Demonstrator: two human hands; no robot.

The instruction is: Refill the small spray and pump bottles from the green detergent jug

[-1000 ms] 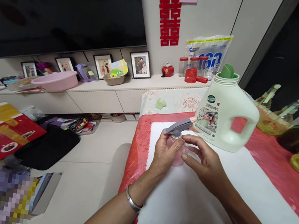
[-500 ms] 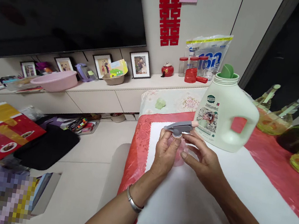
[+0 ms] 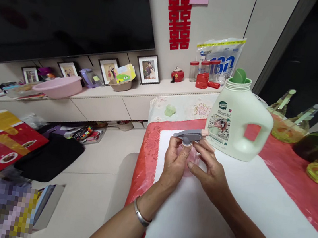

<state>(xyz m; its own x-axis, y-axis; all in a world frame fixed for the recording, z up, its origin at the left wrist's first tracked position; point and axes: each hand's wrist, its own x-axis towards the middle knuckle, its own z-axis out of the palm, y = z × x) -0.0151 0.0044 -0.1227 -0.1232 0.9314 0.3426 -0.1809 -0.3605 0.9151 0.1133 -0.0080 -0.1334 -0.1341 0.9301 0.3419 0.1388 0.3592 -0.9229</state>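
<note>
My left grip [image 3: 173, 163] is clamped around the neck and side of the spray bottle [image 3: 193, 156], over the scallop-edged white cloth [image 3: 205, 223]. Its smooth grey spray head [image 3: 189, 136], tilted a second ago, now sits nearly level (pale pink nozzle to the right). The bottle is rounded, translucent pink. My right grip [image 3: 210, 175] is closed loosely against its other side, thumb in front. Rightward stands a matte pale-green plastic jug [image 3: 239, 119].
</note>
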